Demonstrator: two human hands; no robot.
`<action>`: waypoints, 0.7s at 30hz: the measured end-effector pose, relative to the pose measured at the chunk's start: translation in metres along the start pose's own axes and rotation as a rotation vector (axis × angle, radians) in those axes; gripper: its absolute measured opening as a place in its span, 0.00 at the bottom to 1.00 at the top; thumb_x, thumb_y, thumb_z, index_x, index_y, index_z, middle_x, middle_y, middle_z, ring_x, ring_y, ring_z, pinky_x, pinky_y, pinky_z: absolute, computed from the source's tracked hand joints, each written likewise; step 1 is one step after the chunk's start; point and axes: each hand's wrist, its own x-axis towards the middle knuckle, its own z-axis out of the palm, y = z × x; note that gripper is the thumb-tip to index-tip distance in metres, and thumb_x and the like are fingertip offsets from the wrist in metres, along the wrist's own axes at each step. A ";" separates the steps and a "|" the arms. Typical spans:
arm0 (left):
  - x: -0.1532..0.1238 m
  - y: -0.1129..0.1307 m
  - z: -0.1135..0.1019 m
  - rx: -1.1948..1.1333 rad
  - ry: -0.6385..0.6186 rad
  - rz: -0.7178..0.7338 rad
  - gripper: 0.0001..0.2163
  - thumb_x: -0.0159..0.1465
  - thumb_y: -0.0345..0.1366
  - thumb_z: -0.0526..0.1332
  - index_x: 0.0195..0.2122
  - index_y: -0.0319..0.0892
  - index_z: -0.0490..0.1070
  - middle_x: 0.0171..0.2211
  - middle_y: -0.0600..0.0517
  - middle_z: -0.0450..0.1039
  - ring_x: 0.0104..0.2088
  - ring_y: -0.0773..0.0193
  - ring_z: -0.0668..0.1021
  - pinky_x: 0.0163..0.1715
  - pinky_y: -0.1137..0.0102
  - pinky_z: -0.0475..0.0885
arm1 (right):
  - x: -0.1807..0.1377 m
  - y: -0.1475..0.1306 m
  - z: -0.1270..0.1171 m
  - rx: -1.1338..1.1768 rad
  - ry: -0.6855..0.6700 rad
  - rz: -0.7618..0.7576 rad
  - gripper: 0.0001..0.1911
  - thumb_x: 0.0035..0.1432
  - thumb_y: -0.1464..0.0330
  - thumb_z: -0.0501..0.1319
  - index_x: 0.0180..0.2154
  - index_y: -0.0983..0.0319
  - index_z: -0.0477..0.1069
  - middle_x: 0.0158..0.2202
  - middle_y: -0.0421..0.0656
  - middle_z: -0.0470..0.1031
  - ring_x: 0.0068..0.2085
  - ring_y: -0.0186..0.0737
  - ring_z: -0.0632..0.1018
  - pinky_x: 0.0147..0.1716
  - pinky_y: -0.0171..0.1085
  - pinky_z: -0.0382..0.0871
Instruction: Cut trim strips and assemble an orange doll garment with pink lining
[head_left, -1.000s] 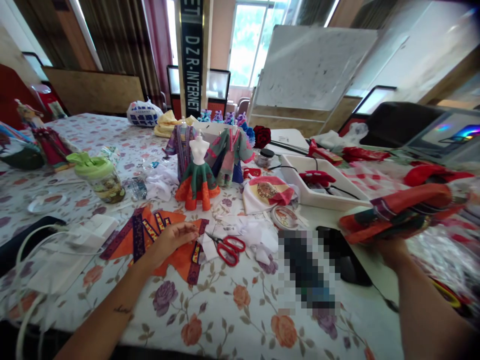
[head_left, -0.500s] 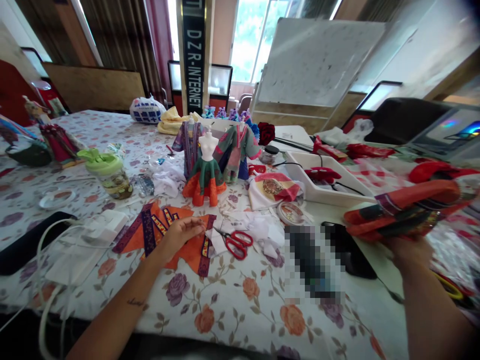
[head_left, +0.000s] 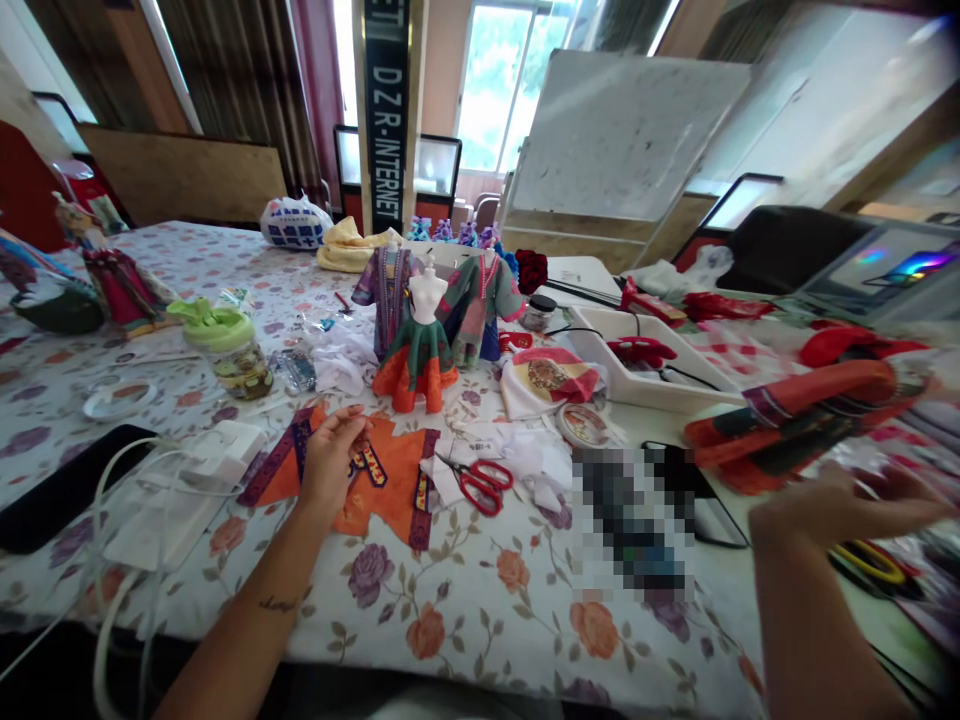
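My left hand point(head_left: 330, 458) rests on a small orange doll garment point(head_left: 390, 485) with purple patterned bands, spread flat on the floral tablecloth point(head_left: 465, 610). Its fingers are bent together at the garment's upper edge. My right hand point(head_left: 840, 505) is at the far right, just under a folded red and orange patterned cloth point(head_left: 802, 410). Its fingers point right and are smeared by motion, so whether it holds the cloth is unclear. Red-handled scissors point(head_left: 480, 482) lie just right of the garment.
Behind the garment stand a white doll torso in a green and orange skirt point(head_left: 417, 350) and dressed doll forms point(head_left: 472, 305). A green-lidded jar point(head_left: 225, 350), a white charger with cables point(head_left: 180, 480), a white tray point(head_left: 637, 385) and white scraps point(head_left: 525, 455) crowd the table.
My left hand slid left and up on the orange garment and bent its fingers at the edge. My right hand dropped below the red cloth and reached to the right.
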 end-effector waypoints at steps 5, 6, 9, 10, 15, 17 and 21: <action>-0.001 -0.001 0.001 0.007 0.015 0.030 0.17 0.46 0.44 0.69 0.33 0.40 0.70 0.24 0.57 0.70 0.25 0.71 0.72 0.28 0.76 0.66 | -0.126 -0.054 -0.021 0.036 -1.105 -0.285 0.11 0.55 0.61 0.59 0.37 0.60 0.72 0.32 0.45 0.76 0.31 0.43 0.77 0.32 0.42 0.72; -0.003 -0.002 0.002 0.023 0.000 0.034 0.17 0.47 0.45 0.69 0.32 0.40 0.70 0.24 0.57 0.70 0.25 0.71 0.71 0.28 0.76 0.66 | -0.148 -0.064 -0.023 -0.013 -1.339 -0.430 0.10 0.58 0.62 0.58 0.37 0.59 0.73 0.34 0.45 0.78 0.34 0.43 0.78 0.34 0.41 0.72; -0.008 -0.006 0.005 0.099 -0.072 0.046 0.15 0.51 0.45 0.67 0.31 0.39 0.71 0.23 0.56 0.70 0.25 0.70 0.71 0.28 0.74 0.66 | -0.193 -0.089 -0.020 -0.256 -1.525 -0.778 0.14 0.59 0.66 0.57 0.46 0.59 0.73 0.45 0.49 0.76 0.46 0.48 0.75 0.43 0.42 0.68; -0.009 -0.007 0.006 0.132 -0.106 0.050 0.14 0.52 0.45 0.66 0.31 0.39 0.72 0.23 0.55 0.71 0.26 0.69 0.72 0.29 0.73 0.67 | -0.202 -0.093 -0.017 -0.356 -1.551 -0.808 0.14 0.59 0.66 0.58 0.46 0.60 0.73 0.43 0.50 0.76 0.46 0.48 0.75 0.43 0.41 0.68; -0.014 -0.014 0.010 0.305 -0.290 0.088 0.11 0.49 0.40 0.68 0.30 0.40 0.76 0.28 0.51 0.76 0.31 0.62 0.76 0.36 0.68 0.69 | -0.209 -0.093 -0.005 -0.501 -1.599 -0.767 0.09 0.59 0.65 0.58 0.37 0.63 0.74 0.38 0.49 0.76 0.40 0.45 0.75 0.37 0.38 0.66; -0.014 -0.015 0.011 0.362 -0.327 0.117 0.09 0.50 0.38 0.68 0.31 0.40 0.77 0.30 0.50 0.77 0.33 0.60 0.76 0.38 0.67 0.69 | -0.205 -0.087 -0.004 -0.443 -1.614 -0.649 0.08 0.57 0.65 0.59 0.34 0.62 0.74 0.35 0.46 0.76 0.36 0.43 0.75 0.34 0.36 0.64; -0.012 -0.018 0.008 0.423 -0.325 0.168 0.08 0.52 0.38 0.66 0.31 0.41 0.76 0.31 0.50 0.77 0.34 0.59 0.76 0.39 0.67 0.69 | -0.192 -0.077 -0.015 -0.189 -1.624 -0.240 0.12 0.57 0.62 0.57 0.37 0.63 0.72 0.28 0.41 0.74 0.26 0.36 0.71 0.26 0.34 0.63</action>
